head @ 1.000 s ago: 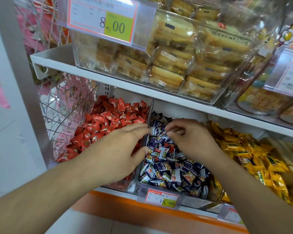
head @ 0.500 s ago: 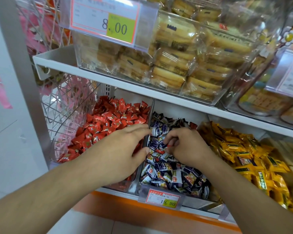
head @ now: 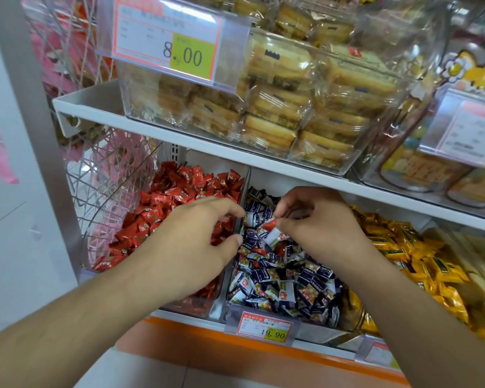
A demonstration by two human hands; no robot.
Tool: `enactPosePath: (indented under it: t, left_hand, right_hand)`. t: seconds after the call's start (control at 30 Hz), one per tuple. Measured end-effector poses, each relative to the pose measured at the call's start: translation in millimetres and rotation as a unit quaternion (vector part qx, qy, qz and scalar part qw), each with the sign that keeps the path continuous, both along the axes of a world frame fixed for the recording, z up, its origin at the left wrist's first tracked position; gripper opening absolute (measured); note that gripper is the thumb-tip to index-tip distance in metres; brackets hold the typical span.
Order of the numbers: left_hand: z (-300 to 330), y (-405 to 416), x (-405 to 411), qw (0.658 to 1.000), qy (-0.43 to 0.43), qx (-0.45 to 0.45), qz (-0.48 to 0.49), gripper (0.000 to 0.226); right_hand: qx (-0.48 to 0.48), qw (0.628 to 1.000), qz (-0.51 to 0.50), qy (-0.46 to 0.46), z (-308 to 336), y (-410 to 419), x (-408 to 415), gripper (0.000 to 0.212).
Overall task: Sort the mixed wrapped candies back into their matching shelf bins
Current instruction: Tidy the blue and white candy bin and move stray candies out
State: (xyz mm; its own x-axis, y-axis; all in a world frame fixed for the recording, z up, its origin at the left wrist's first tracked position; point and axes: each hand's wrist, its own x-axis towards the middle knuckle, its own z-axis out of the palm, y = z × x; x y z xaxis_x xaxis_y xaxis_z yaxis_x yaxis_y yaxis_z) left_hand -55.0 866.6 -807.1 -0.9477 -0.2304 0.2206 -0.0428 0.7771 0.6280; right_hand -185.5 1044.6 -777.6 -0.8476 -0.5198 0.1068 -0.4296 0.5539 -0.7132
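- Pinched between thumb and forefinger of my right hand (head: pixel 317 225) is one red-wrapped candy (head: pixel 270 224), held just above the blue-and-white candies (head: pixel 280 281) at the centre of the frame.
- Left hand (head: pixel 196 247) holds nothing that I can see: the fingers are loosely curled, thumb and forefinger apart, hovering over the divider (head: pixel 240 219) between two bins.
- Three candy heaps show on this lower shelf: red candies (head: pixel 168 203) at centre left, the blue-and-white heap in the middle, yellow candies (head: pixel 403 247) at right. Each pile is too dense to count.
- A few more red wrappers lie mixed into the blue-and-white heap.
- Both forearms reach up from the bottom corners of the frame, hands nearly meeting.
- Two price tags read clearly: "8.00" (head: pixel 177 43) at upper centre, "19.90" (head: pixel 265 330) at lower centre.
- Wrapped biscuit packs (head: pixel 291 102) fill the clear bin on the upper shelf.
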Motion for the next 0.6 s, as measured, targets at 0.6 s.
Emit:
enactPosePath:
  t: [0.6]
  left_hand:
    - [8.4, -1.9, 1.0, 0.992, 0.06, 0.107, 0.012, 0.017]
  right_hand:
    - [-0.214, 0.954, 0.065, -0.2, 2.3, -16.8, 21.1, 0.019]
